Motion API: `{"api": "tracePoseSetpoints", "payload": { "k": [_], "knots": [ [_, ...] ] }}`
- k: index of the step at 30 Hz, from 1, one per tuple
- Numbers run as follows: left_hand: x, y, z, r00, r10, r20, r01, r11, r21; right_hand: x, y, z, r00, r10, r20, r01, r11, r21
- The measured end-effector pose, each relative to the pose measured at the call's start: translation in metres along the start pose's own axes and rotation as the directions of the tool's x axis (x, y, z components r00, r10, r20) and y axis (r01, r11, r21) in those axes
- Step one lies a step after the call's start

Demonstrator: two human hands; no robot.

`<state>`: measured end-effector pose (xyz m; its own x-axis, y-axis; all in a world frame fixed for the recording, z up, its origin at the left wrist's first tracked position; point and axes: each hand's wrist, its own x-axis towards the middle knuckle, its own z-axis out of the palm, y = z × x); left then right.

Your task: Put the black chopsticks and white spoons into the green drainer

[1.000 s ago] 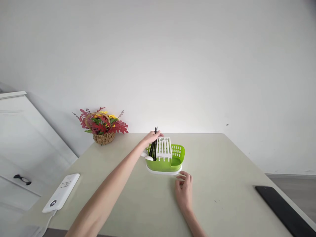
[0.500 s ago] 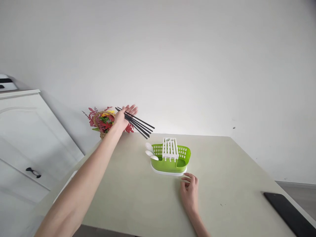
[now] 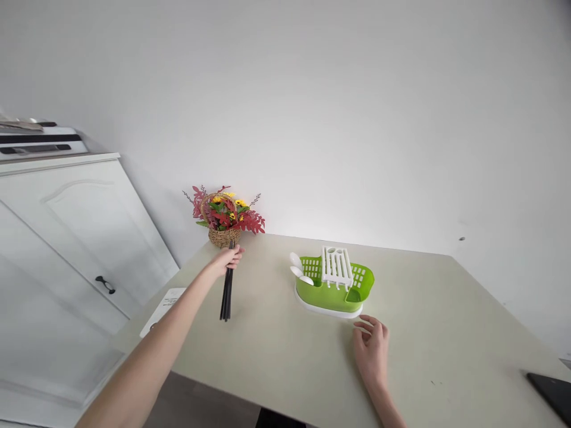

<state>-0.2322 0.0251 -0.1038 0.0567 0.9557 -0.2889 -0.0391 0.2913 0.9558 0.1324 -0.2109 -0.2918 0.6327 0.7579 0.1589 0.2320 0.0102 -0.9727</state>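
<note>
A bundle of black chopsticks (image 3: pixel 227 294) points down towards the table in my left hand (image 3: pixel 227 258), whose fingers are closed around its upper part. That hand is just in front of the flower basket (image 3: pixel 224 237). My right hand (image 3: pixel 372 343) lies on the table with its fingers loosely curled and apart, holding nothing. Its fingertips are close to the white base (image 3: pixel 328 310) of a green cutlery holder (image 3: pixel 328 296). White spoons (image 3: pixel 296 261) lean out of the holder's left end. A white slotted rack (image 3: pixel 337 266) with small hooks sits across its middle.
Red and yellow flowers (image 3: pixel 227 213) fill the wicker basket by the wall. At the table's (image 3: pixel 276 356) left edge lies a white card (image 3: pixel 161 309) with print. A white cabinet (image 3: pixel 89 226) stands to the left. A black flat object (image 3: pixel 553 392) lies at the right edge.
My left hand has come down and turned, so the chopsticks now hang downward instead of slanting to the right. The view has shifted left. My right hand stays beside the holder.
</note>
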Motion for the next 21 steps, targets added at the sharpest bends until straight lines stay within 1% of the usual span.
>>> {"api": "tracePoseSetpoints", "payload": {
  "k": [2,4,6,8,11,16,21],
  "knots": [
    [-0.002,-0.019,-0.002,0.997,-0.071,0.023,0.069,0.994,0.084,0.000,0.000,0.000,1.000,0.001,-0.002,-0.001,1.000,-0.009],
    [-0.003,-0.034,-0.002,0.990,-0.136,0.045,0.127,0.978,0.164,0.000,0.000,-0.001,1.000,-0.003,-0.003,0.003,1.000,-0.014],
    [-0.003,-0.046,-0.001,0.983,-0.175,0.057,0.157,0.959,0.234,0.000,0.000,-0.001,1.000,-0.005,-0.004,0.005,1.000,-0.019],
    [-0.002,-0.055,0.000,0.981,-0.185,0.054,0.161,0.943,0.292,0.000,0.000,-0.001,1.000,-0.004,-0.004,0.004,1.000,-0.023],
    [-0.001,-0.067,0.003,0.988,-0.152,0.036,0.130,0.926,0.354,-0.001,0.000,-0.001,1.000,-0.002,0.000,0.002,1.000,-0.029],
    [0.002,-0.081,0.004,0.999,-0.044,-0.013,0.045,0.902,0.429,-0.002,-0.001,-0.002,1.000,0.001,0.007,-0.001,0.999,-0.042],
    [0.002,-0.093,0.000,0.997,0.057,-0.046,-0.025,0.856,0.517,-0.001,-0.002,-0.003,1.000,-0.007,0.004,0.007,0.999,-0.050]
  ]
}}
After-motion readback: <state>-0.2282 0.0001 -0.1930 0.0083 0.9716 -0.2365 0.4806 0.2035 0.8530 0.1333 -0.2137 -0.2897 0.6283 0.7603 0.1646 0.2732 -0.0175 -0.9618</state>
